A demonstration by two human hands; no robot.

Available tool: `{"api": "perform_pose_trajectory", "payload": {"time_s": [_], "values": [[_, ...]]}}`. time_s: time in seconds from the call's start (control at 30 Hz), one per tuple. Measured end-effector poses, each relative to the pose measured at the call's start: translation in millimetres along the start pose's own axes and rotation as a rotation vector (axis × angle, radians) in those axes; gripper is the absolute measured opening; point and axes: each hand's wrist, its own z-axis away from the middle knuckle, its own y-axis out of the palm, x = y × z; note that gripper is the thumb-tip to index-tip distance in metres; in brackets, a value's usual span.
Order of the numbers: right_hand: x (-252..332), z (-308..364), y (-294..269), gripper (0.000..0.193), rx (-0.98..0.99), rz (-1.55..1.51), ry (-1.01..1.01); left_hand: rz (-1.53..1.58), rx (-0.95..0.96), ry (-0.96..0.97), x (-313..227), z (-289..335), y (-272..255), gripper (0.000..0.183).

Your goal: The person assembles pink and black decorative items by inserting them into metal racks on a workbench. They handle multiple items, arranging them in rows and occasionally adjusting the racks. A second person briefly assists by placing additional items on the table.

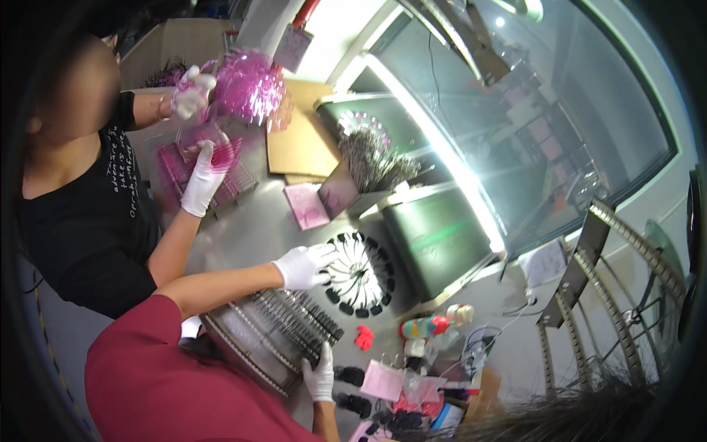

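Note:
My left hand point(303, 267), in a white glove, reaches over the metal rack point(249, 340) with its fingers stretched out. Its fingertips overlap the left edge of a ring of black-tipped thin strips point(359, 274), bright in the middle; whether they grip a strip is unclear. Rows of dark slender pieces point(291, 313) fill the rack. At the rack's right end, my gloved right hand point(319, 377) holds the corner, thumb and forefinger apart around it.
A co-worker's gloved hands point(205, 180) hold pink translucent strips above a pink-filled rack point(239, 184). Glossy pink bundles point(250, 88), cardboard point(300, 136) and a dark green box point(436, 239) stand farther back. A bottle point(423, 326), a red piece point(363, 337) and pink paper point(382, 381) lie right.

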Motion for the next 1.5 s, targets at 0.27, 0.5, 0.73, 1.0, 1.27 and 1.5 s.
{"api": "perform_pose_trajectory", "payload": {"time_s": [0.27, 0.5, 0.73, 1.0, 1.27, 1.5], "values": [[41, 40, -10, 0.081, -0.253, 0.293, 0.107, -0.300, -0.419, -0.307, 39, -221, -71, 0.034], [125, 77, 4, 0.075, 0.104, 0.124, 0.029, -0.509, -0.348, -0.149, 75, -267, -87, 0.024], [169, 9, -22, 0.029, 0.047, 0.390, 0.215, 0.059, -1.055, 0.323, -35, -185, -162, 0.011], [166, 3, -52, 0.040, 0.088, 0.445, 0.224, 0.102, -0.784, -0.212, -17, 51, -151, 0.015], [133, 32, -73, 0.042, 0.275, 0.449, 0.251, 0.585, -0.608, -0.516, 38, 88, -71, 0.018], [109, 45, -92, 0.040, 0.429, 0.424, 0.273, 0.914, -0.510, -0.904, 104, 74, -72, 0.018]]}}
